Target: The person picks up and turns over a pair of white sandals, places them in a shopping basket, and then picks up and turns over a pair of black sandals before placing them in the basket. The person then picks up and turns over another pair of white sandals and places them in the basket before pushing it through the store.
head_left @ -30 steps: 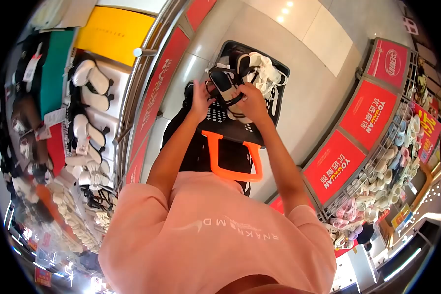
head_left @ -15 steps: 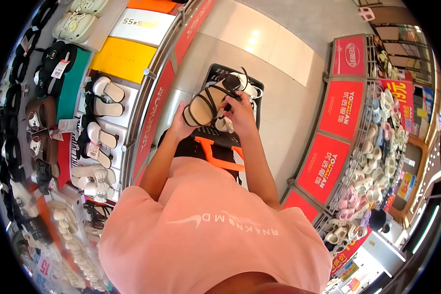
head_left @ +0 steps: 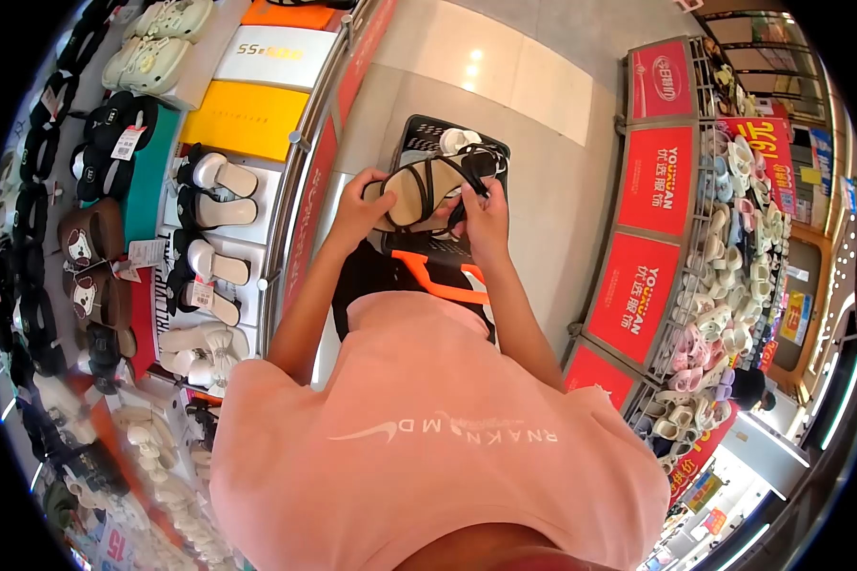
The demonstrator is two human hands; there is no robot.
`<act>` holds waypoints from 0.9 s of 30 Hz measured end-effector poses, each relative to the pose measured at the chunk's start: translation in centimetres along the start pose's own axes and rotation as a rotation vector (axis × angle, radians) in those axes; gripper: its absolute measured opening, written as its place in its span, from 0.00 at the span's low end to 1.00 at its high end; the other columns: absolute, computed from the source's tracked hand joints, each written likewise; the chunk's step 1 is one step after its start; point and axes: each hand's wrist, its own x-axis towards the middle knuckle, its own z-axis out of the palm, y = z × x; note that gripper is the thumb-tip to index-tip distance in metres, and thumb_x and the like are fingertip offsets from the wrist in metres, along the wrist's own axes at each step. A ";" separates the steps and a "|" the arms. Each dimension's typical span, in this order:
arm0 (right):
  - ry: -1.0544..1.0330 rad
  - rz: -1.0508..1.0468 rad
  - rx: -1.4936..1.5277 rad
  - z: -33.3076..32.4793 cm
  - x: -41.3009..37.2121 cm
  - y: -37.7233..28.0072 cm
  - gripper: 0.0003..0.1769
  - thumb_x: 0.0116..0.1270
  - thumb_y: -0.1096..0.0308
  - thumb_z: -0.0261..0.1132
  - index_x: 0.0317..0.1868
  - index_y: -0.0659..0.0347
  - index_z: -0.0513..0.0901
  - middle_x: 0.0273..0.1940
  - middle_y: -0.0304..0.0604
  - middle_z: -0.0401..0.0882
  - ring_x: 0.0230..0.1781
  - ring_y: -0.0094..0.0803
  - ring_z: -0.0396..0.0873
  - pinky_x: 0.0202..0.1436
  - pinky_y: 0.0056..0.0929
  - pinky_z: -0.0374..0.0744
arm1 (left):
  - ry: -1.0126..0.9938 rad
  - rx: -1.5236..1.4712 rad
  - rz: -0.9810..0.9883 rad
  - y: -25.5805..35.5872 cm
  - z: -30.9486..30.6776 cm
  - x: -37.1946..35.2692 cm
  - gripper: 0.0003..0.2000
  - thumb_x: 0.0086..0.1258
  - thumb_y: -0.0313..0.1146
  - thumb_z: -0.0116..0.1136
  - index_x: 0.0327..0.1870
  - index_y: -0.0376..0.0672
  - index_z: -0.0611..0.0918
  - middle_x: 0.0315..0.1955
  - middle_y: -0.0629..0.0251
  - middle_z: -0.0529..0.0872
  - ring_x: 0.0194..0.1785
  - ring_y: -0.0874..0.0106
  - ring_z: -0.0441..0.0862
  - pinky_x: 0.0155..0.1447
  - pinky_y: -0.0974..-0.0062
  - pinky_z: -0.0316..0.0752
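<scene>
A strappy sandal [head_left: 411,195] with a tan insole and thin black straps is held over a dark basket [head_left: 431,127]. My left hand [head_left: 364,211] grips its left end, thumb on top of the insole. At the right end, my right hand [head_left: 486,221] pinches the black straps between its fingers. Below and behind the sandal, the basket holds white footwear [head_left: 459,141], partly hidden by the sandal. The basket's orange handle [head_left: 438,282] lies near my body.
On the left, a metal-railed shelf [head_left: 298,139] carries slippers [head_left: 221,176], clogs and a yellow box [head_left: 241,119]. A rack with red panels [head_left: 649,181] and many pale clogs [head_left: 724,276] stands on the right. Tiled floor [head_left: 533,71] runs between them.
The sandal has turned flatter, and my left thumb now lies over its insole. My right hand has shifted slightly right along the straps. The view has moved a little.
</scene>
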 end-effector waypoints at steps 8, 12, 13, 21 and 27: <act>-0.157 0.008 -0.049 -2.4 1.0 2.5 0.16 0.76 0.64 0.58 0.55 0.63 0.66 0.27 0.39 0.79 0.23 0.28 0.81 0.16 0.19 0.68 | 0.221 0.219 0.057 -1.9 2.3 -0.5 0.15 0.69 0.36 0.57 0.52 0.38 0.81 0.33 0.57 0.86 0.37 0.68 0.85 0.45 0.73 0.76; -0.125 -0.008 0.123 -2.4 0.7 2.8 0.20 0.75 0.65 0.58 0.60 0.66 0.64 0.28 0.40 0.80 0.23 0.26 0.81 0.16 0.17 0.65 | 0.352 0.343 0.138 -2.7 3.7 -1.1 0.16 0.74 0.39 0.52 0.53 0.36 0.79 0.37 0.49 0.86 0.42 0.57 0.85 0.48 0.66 0.77; -0.161 -0.003 0.130 -2.5 0.7 3.0 0.21 0.75 0.65 0.59 0.60 0.66 0.63 0.28 0.40 0.81 0.23 0.26 0.81 0.16 0.18 0.65 | 0.409 0.425 0.162 -2.9 4.0 -1.3 0.16 0.74 0.39 0.52 0.53 0.36 0.79 0.38 0.48 0.86 0.43 0.55 0.85 0.49 0.65 0.76; -0.364 0.019 0.196 -4.7 3.2 5.0 0.23 0.72 0.70 0.60 0.62 0.68 0.64 0.26 0.44 0.80 0.21 0.30 0.81 0.18 0.25 0.71 | 0.489 0.578 0.076 -5.8 3.6 -0.1 0.18 0.75 0.40 0.49 0.53 0.33 0.78 0.48 0.43 0.84 0.54 0.48 0.81 0.57 0.62 0.74; -0.446 0.134 0.144 -4.5 2.9 4.1 0.25 0.73 0.70 0.60 0.64 0.65 0.61 0.31 0.44 0.82 0.26 0.30 0.83 0.20 0.20 0.70 | 0.561 0.550 -0.025 -5.0 4.4 -1.1 0.20 0.75 0.44 0.51 0.55 0.35 0.76 0.49 0.43 0.84 0.55 0.49 0.81 0.58 0.61 0.73</act>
